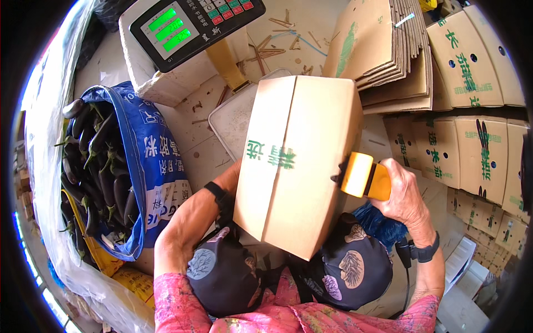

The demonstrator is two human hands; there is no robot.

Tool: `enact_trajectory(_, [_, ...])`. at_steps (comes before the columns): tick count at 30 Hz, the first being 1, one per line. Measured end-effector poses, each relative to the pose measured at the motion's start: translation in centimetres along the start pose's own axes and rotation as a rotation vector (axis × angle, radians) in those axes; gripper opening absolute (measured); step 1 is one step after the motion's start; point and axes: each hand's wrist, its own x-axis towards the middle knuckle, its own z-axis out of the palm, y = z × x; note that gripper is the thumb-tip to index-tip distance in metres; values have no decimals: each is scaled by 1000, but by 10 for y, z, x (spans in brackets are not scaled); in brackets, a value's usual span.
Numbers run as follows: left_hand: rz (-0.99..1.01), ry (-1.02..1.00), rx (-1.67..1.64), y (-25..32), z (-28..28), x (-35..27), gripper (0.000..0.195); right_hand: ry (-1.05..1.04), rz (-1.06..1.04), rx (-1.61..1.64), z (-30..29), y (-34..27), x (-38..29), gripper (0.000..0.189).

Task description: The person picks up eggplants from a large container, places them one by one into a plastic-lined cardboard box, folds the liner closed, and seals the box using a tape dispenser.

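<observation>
A closed cardboard box point(308, 137) with green printing stands tilted in front of me, near my knees. My right hand point(399, 189) is closed around a yellow tape dispenser point(366, 177), whose dark toothed end is at the box's right edge. My left forearm reaches up along the box's left side, and the left hand is hidden behind the box. Under and beyond the box lies the pale platform of a scale point(233, 112). Its black display unit point(195, 29) shows lit green digits.
At left, a blue woven sack point(156, 154) holds many eggplants point(100, 137). Flattened cardboard boxes point(370, 41) stand at the upper right, beside stacked printed cartons point(479, 154). A white foam box point(166, 87) is under the display. Rubber-like strips and scraps lie on the floor.
</observation>
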Motion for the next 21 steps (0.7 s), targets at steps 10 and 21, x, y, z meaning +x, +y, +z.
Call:
enact_trajectory(10, [273, 86, 284, 38, -66, -18, 67, 127, -341, -217, 16, -103, 82, 57])
enact_trajectory(21, [458, 277, 728, 67, -58, -22, 60, 5, -391, -281, 29, -149, 127, 64])
